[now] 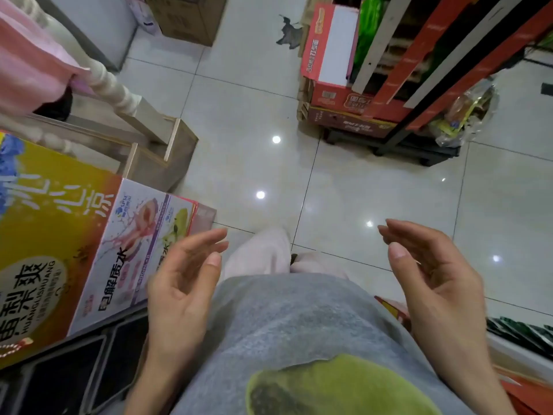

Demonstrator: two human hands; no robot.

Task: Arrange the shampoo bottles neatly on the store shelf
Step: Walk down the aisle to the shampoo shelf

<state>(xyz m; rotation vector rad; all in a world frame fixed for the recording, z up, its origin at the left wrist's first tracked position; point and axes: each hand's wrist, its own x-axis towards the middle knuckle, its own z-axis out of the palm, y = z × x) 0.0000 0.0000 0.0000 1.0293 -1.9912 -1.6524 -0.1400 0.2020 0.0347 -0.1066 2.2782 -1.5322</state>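
Observation:
No shampoo bottle shows in this downward view of a shop aisle. My left hand (182, 283) hovers at waist height in front of my grey shirt, fingers apart and slightly curled, holding nothing. My right hand (431, 274) hovers opposite it on the right, palm turned inward, fingers spread, also holding nothing. Both hands hang over the white tiled floor (359, 181). A store shelf (419, 73) with red price strips rises at the upper right, seen from above, its contents mostly hidden.
Stacked drink cartons (68, 235) sit close on my left, above a black crate (74, 366). Red cartons (332, 64) stand on a low black dolly at the shelf's foot. A cream turned-wood post (110, 82) and a brown box (185, 19) lie farther left.

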